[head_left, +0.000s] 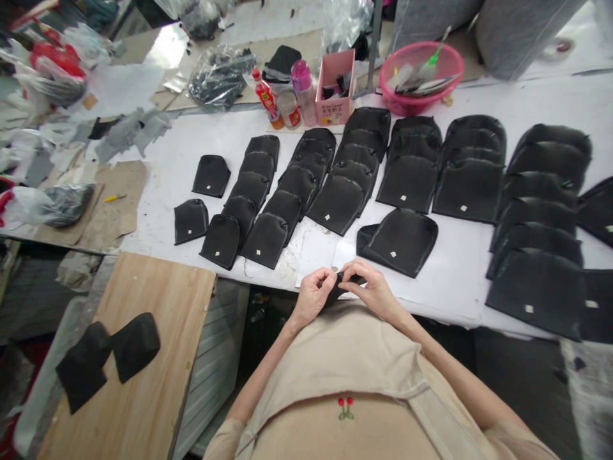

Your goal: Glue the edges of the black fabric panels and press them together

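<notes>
At the table's near edge, my left hand point(313, 295) pinches a small black piece point(336, 289) from the left. My right hand point(371, 289) grips the same piece from the right, its fingers bent together close to the left fingertips. Most of the piece is hidden by the hands and the beige apron. Just beyond my hands lies a black curved panel point(402, 241) with a small pale square on it, partly over another black piece. Rows of overlapping black panels point(335, 203) lie farther back, the front ones with similar pale squares.
Behind the rows stand a red-capped bottle point(267, 101), a pink bottle point(304, 92), a pink box point(335, 89) and a pink basket point(421, 102). At lower left, a wooden board point(167, 319) holds two black pieces point(135, 347). A yellow cutter point(113, 198) lies on cardboard.
</notes>
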Tool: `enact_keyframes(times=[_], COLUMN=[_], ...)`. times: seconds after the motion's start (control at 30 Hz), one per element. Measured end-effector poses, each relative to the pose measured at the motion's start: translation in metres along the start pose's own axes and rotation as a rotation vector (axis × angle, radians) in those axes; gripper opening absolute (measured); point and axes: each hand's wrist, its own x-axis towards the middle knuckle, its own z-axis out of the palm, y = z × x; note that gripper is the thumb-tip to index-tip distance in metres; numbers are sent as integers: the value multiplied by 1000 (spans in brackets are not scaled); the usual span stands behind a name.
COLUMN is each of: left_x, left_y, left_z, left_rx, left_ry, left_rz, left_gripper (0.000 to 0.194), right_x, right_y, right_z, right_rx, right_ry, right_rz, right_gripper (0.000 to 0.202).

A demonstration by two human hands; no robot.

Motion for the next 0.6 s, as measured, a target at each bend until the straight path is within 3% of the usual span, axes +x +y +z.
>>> enact_keyframes(times=[0.17, 0.33, 0.6], left_x=[-1, 0, 1], left_y=[1, 0, -4], left_z=[1, 1, 1], left_rx=[-18, -28, -35], left_ry=[5, 4, -20], left_rz=[-20, 3, 5], left_gripper=[38, 38, 41], right_x=[-1, -1, 7], right_y=[8, 8, 8], right_z=[-1, -2, -9], right_rx=[-6, 20, 142], right_ry=[33, 26, -138], right_rz=[137, 158, 251], right_gripper=[25, 24, 23])
